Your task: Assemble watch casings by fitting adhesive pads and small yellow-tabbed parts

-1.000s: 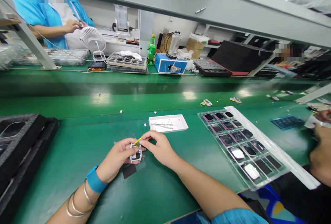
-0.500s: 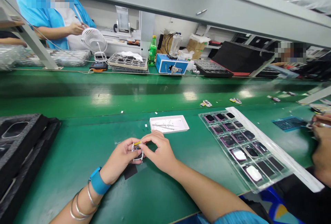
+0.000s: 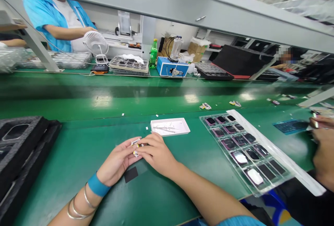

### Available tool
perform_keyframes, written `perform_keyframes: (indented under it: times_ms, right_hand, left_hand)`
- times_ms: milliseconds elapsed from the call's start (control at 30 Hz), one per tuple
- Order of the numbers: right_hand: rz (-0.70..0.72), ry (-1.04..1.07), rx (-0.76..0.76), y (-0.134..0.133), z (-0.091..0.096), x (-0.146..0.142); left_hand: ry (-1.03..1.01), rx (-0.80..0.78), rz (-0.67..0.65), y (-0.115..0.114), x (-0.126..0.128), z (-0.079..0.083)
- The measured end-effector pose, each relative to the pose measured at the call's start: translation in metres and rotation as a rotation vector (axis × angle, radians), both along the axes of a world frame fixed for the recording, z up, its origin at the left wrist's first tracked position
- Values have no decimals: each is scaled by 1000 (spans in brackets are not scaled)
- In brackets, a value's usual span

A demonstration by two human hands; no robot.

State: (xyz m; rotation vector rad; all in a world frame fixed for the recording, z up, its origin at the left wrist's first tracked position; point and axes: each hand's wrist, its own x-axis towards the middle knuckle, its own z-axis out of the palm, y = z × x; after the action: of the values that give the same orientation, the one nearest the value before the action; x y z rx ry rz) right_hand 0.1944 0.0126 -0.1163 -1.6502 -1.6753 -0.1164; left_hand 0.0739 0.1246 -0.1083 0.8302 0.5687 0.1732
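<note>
My left hand (image 3: 116,161) grips a small white watch case (image 3: 136,153) with yellow parts, its fingers curled around the left side. On the other side, the bent fingers of my right hand (image 3: 160,157) close on the same case and cover much of it. The case is tilted, and its inside is mostly hidden. Below the hands, a dark square piece (image 3: 130,175) lies on the green bench. Just beyond the fingers stands a shallow white tray (image 3: 187,126), with tweezers (image 3: 164,129) and tiny parts in it.
To the right, a clear plastic tray (image 3: 226,159) holds several watch screens beside a long white strip (image 3: 287,163). Black foam trays (image 3: 33,149) sit at the left. A co-worker's hand (image 3: 323,139) works at the far right. Small watch parts (image 3: 205,106) lie farther back.
The watch case has been turned, so its open inside no longer faces me. My right-hand fingers have moved over it, and my left hand has rolled more palm-up.
</note>
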Motion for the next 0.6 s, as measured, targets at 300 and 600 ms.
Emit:
perform_keyframes:
  times_ms: [300, 600]
  right_hand:
    - [33, 696, -129, 1, -5, 1]
    - [187, 1064, -235, 4, -6, -5]
  left_hand:
    - [-36, 129, -21, 2, -1, -1]
    - [-127, 268, 80, -8, 3, 3]
